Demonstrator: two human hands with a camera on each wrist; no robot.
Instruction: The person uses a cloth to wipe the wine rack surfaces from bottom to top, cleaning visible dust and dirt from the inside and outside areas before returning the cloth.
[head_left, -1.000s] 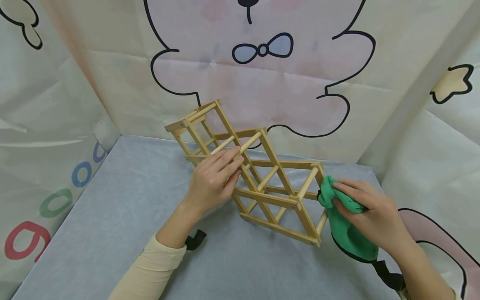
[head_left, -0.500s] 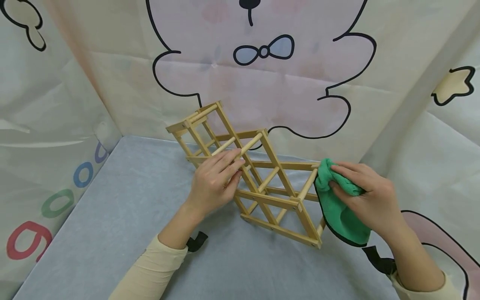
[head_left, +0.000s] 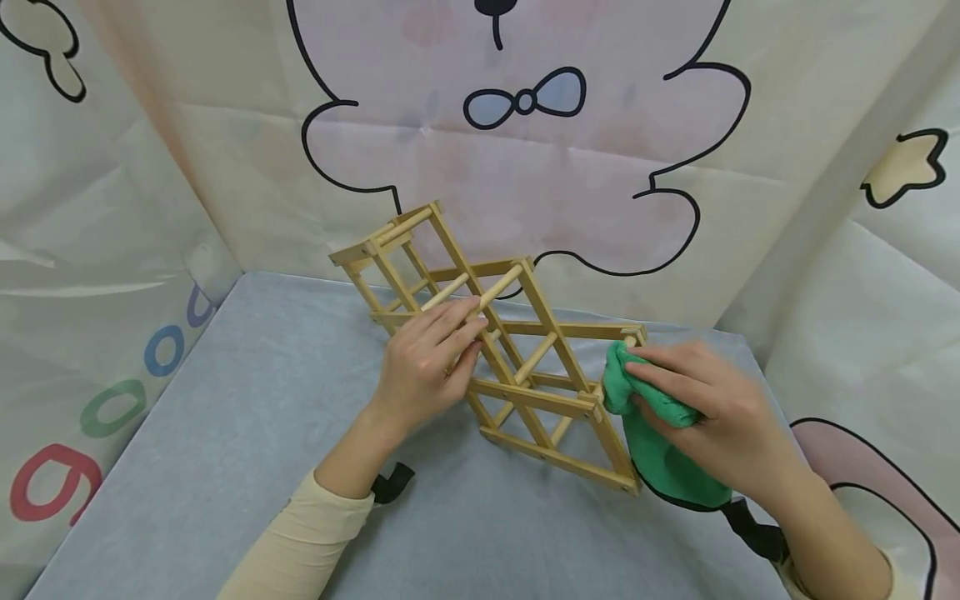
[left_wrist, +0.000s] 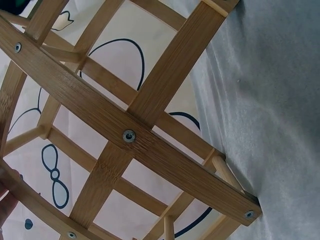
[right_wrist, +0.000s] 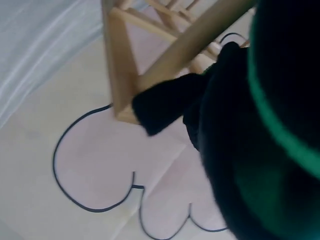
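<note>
A pale wooden lattice rack with round crossbars stands zigzag on the table, as seen in the head view. My left hand grips it near the middle, fingers curled over a crossbar; a few fingertips show at the left edge of the left wrist view. At the rack's right end, my right hand holds a bunched green cloth with dark edging against the end crossbar. The cloth fills much of the right wrist view, hiding the fingers there, beside a rack crossbar.
Blue-grey fabric covers the table. Close behind the rack hangs a backdrop with a cartoon figure, and printed sheets flank the sides. A black strap dangles from the left wrist, another strap from the right.
My right hand rises with the cloth along the rack's right end, then shifts left and slightly down over the end crossbar. My left hand and the rack stay in place.
</note>
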